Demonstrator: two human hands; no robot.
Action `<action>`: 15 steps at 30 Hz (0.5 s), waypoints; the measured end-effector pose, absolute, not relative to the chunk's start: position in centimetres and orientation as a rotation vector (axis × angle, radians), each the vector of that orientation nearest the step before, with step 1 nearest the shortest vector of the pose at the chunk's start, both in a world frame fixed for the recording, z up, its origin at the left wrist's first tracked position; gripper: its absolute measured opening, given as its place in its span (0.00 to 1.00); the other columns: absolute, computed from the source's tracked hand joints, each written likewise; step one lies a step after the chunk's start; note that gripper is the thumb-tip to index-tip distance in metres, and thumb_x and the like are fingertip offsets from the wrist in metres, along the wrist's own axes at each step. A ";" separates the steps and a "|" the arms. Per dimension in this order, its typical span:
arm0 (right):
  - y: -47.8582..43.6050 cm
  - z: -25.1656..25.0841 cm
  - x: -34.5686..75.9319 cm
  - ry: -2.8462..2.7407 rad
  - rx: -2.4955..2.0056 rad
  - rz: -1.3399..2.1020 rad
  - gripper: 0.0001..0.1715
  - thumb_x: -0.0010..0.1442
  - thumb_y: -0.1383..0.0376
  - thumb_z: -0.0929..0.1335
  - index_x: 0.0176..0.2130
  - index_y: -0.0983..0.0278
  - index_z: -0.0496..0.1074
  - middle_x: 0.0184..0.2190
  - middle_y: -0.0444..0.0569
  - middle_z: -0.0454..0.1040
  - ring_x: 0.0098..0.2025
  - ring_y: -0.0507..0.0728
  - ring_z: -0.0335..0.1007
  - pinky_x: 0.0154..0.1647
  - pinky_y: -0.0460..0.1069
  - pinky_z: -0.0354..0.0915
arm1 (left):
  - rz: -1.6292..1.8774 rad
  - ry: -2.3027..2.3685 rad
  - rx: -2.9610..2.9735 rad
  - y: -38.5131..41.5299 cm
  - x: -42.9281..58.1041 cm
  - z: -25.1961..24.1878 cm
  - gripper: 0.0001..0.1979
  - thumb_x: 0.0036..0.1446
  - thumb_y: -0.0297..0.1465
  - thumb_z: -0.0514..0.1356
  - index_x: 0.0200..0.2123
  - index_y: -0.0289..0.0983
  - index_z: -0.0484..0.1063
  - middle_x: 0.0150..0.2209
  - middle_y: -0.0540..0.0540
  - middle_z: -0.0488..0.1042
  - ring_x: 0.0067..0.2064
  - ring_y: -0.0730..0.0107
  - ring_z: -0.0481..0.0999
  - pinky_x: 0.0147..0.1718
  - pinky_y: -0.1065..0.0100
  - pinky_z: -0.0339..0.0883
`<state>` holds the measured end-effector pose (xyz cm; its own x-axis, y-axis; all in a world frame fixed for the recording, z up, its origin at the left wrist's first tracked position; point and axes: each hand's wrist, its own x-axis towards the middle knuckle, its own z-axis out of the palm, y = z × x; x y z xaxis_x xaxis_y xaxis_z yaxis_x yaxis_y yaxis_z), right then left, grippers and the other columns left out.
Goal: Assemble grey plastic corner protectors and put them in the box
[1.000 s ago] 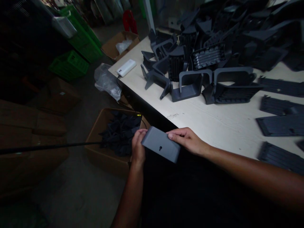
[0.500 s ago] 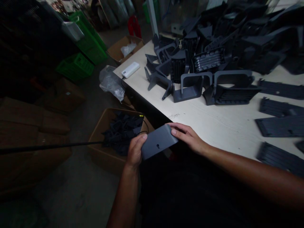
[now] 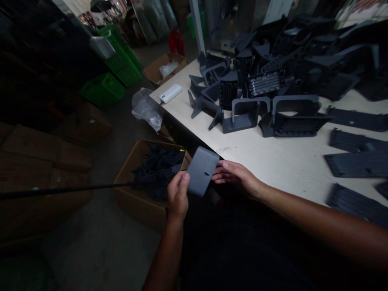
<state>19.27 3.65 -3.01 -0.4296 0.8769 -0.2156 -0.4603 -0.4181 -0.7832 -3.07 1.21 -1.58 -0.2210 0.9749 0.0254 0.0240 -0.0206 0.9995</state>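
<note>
Between both hands' fingers (image 3: 182, 180), gray plastic piece (image 3: 202, 171)

A single camera is worn on the person's head, looking forward and downward. The left hand (image 3: 178, 198) and right hand (image 3: 235, 176) appear at close range in the lower centre of frame. A cream laminate table (image 3: 273, 169) occupies the right side at moderate range, an open brown cardboard box (image 3: 133, 206) lies lower left, and green plastic crates (image 3: 103, 89) stand farther off, upper left.

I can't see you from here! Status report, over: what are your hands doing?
Left hand gripping grey plastic bracket with keyhole slot. Right hand open, fingers at its edge. Thin black rod or cable reaches toward left hand.
</note>
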 end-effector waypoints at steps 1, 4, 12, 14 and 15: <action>3.7 -2.9 19.3 -0.780 -0.767 1.975 0.24 0.65 0.48 0.74 0.50 0.63 0.79 0.46 0.53 0.82 0.46 0.59 0.79 0.54 0.55 0.71 | 1.220 1.363 1.246 0.9 -3.2 -1.4 0.13 0.62 0.43 0.66 0.34 0.39 0.81 0.31 0.49 0.78 0.34 0.66 0.74 0.33 0.71 0.66; 3.9 -2.7 19.7 -0.713 -0.729 2.011 0.20 0.64 0.52 0.76 0.48 0.63 0.80 0.43 0.51 0.83 0.41 0.57 0.79 0.49 0.52 0.72 | 0.846 1.194 1.372 0.6 -3.6 -1.3 0.15 0.62 0.42 0.67 0.46 0.40 0.83 0.44 0.42 0.83 0.46 0.56 0.79 0.47 0.65 0.70; 2.7 -2.6 19.6 -1.038 -0.669 2.110 0.23 0.64 0.52 0.76 0.52 0.64 0.80 0.41 0.49 0.82 0.39 0.56 0.78 0.47 0.51 0.71 | 1.108 1.016 0.557 4.0 0.1 -2.7 0.26 0.60 0.52 0.58 0.43 0.34 0.78 0.39 0.37 0.84 0.45 0.51 0.83 0.46 0.58 0.74; 2.4 -2.6 19.4 -1.139 -0.682 2.078 0.23 0.64 0.51 0.76 0.50 0.64 0.80 0.39 0.49 0.81 0.39 0.56 0.77 0.45 0.51 0.71 | 1.096 0.903 0.471 4.6 1.7 -2.3 0.17 0.57 0.45 0.60 0.39 0.36 0.76 0.35 0.39 0.84 0.43 0.50 0.84 0.46 0.55 0.75; 2.3 -2.6 19.3 -1.173 -0.691 2.046 0.23 0.64 0.50 0.75 0.49 0.64 0.80 0.39 0.48 0.81 0.39 0.57 0.77 0.45 0.51 0.71 | 1.129 0.880 0.475 4.7 2.4 -2.0 0.12 0.55 0.41 0.61 0.36 0.37 0.74 0.33 0.41 0.84 0.43 0.51 0.84 0.46 0.54 0.75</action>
